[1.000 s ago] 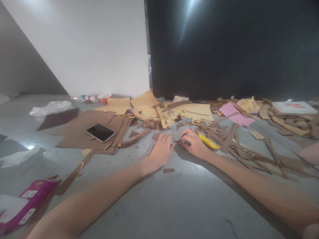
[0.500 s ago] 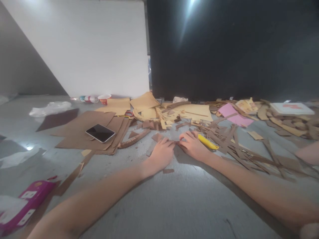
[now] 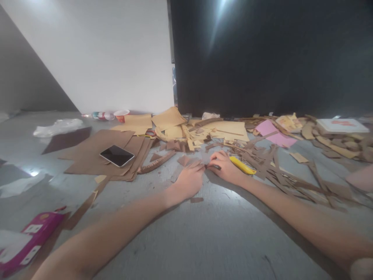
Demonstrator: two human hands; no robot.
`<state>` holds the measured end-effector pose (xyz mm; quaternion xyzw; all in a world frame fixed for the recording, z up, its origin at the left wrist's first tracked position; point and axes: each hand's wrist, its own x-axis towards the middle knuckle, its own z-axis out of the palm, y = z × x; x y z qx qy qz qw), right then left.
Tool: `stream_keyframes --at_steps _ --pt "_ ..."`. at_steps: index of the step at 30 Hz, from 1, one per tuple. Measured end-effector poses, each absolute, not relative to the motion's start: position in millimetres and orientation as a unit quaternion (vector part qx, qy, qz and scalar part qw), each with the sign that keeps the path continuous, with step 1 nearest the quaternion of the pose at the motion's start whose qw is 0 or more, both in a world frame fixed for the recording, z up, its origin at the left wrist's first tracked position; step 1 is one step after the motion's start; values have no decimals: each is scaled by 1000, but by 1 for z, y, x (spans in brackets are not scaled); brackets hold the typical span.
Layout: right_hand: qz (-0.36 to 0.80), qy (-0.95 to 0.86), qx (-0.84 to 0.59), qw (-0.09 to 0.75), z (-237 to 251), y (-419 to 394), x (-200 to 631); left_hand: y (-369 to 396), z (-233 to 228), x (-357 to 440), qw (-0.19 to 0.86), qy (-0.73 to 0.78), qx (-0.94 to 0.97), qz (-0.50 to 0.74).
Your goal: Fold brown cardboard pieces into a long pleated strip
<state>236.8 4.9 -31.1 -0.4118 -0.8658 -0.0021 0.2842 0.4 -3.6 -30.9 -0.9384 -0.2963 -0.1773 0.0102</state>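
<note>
Right hand (image 3: 225,169) pinches a brown scrap (image 3: 208,166) just beside the left hand (image 3: 190,179), which lies palm down on the grey surface (image 3: 204,241); whether that one grips anything, I cannot tell.

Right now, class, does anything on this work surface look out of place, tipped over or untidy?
Yes. The clear bottle lies on its side at the back, while the cup beside it stands upright. Brown strips lie tangled right of the right hand, looking strewn rather than stacked.
</note>
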Motion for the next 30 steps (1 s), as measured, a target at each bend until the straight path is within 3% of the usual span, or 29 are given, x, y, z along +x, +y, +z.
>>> stream_keyframes --at_steps 18,30 --pt "197 -795 -493 294 -36 17 234 -6 -21 2 -7 -304 -940 -154" --pt "253 -755 -529 293 -37 19 233 -7 -25 3 -27 -319 -933 -164"
